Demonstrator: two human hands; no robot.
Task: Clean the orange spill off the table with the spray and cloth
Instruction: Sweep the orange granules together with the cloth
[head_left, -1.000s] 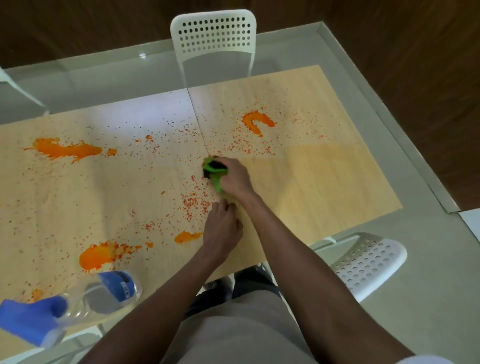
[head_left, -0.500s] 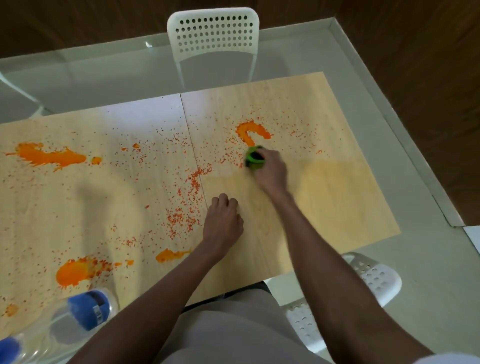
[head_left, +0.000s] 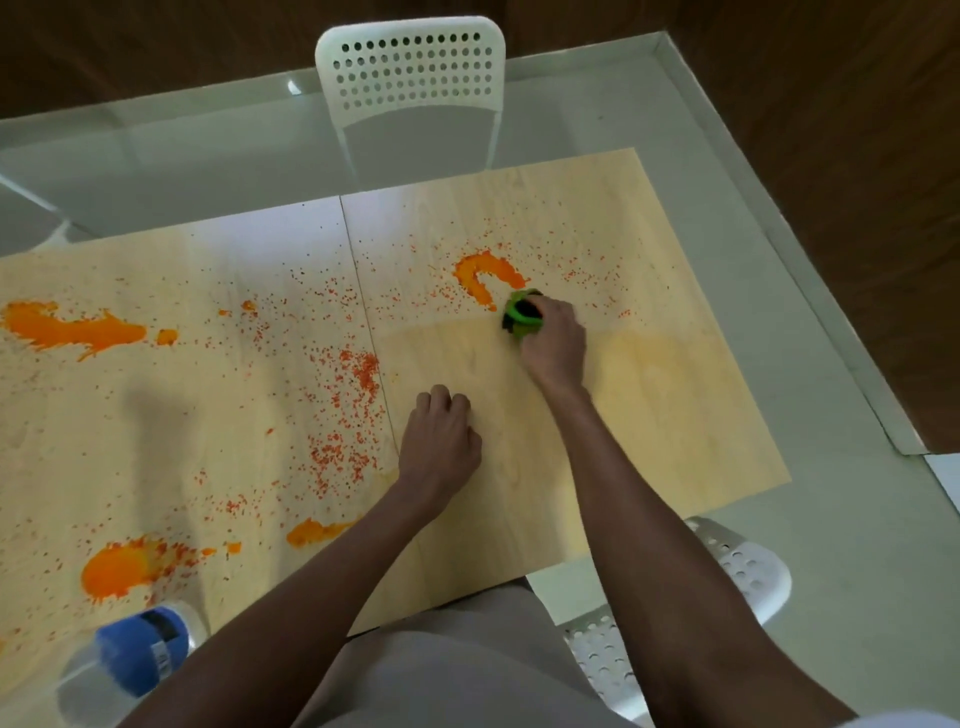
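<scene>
Presumably soft and light, the green cloth (head_left: 521, 314), bunched in the gripping right hand (head_left: 553, 340), sits at five o'clock of the curved orange spill (head_left: 485, 275); left hand (head_left: 439, 447) rests clenched on the counter (head_left: 675, 415).

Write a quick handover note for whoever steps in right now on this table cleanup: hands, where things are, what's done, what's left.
Right hand: grips the green cloth, pressed on the table just below the hook-shaped orange blot.
Left hand: fingers curled, holds nothing, rests on the table near the middle seam.
Spray bottle: near left edge, blue label, untouched by either hand.
Done: the near right part looks wiped, with a faint yellowish film.
Left: the hook-shaped blot, the speckles by the seam, the long streak far left, two blots near left.
</scene>
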